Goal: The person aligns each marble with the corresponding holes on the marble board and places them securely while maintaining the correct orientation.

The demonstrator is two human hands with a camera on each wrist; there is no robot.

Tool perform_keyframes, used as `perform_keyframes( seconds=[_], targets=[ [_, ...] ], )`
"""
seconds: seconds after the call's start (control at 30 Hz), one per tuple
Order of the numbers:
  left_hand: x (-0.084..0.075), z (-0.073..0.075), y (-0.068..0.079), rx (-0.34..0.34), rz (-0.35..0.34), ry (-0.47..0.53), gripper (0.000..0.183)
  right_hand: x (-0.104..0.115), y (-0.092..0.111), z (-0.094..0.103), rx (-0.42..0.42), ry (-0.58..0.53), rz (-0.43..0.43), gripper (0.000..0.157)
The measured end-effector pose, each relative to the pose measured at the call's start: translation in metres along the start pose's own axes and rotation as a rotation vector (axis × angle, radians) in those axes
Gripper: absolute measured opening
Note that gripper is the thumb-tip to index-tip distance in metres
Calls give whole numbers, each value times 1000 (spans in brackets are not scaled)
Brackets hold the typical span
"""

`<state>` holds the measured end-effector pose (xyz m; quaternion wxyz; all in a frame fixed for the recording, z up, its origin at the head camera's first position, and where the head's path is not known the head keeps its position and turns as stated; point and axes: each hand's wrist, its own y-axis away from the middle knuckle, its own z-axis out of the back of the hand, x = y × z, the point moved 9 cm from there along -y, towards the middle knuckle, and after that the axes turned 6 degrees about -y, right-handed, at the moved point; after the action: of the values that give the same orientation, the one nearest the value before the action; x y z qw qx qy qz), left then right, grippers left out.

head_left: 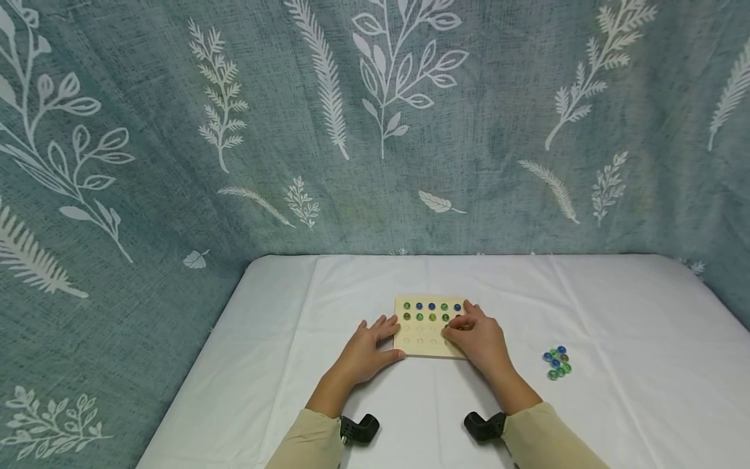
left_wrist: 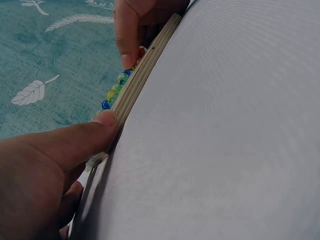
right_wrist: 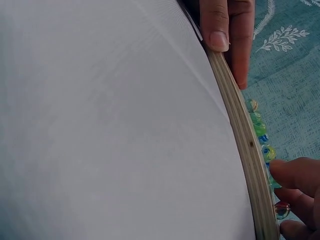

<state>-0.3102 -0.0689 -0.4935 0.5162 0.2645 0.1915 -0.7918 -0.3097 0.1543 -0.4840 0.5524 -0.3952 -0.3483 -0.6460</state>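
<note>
A pale wooden board with rows of round hollows lies on the table. Glass marbles, green and blue, sit in its two far rows. My left hand rests against the board's left side, fingers spread, thumb at the near left corner. My right hand is over the right part of the third row, thumb and index finger together at a green marble, mostly hidden by the fingertips. A reddish marble shows beneath that hand's other fingers.
Several loose marbles, blue, green and one brownish, lie in a cluster right of the board. A white cloth covers the table. Behind it hangs a blue-green curtain with white leaf patterns. Black wrist devices sit at both cuffs.
</note>
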Motion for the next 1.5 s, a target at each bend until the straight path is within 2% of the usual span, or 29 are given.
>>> perform_keyframes(
  seconds=[1.2,1.5],
  targets=[
    [0,0,1,-5,0,-8,66,3,1,-3,10,57,17,20],
    [-1,2,1,-7,-19,-20,65,4,-1,10,44,-50,-41,36]
  ],
)
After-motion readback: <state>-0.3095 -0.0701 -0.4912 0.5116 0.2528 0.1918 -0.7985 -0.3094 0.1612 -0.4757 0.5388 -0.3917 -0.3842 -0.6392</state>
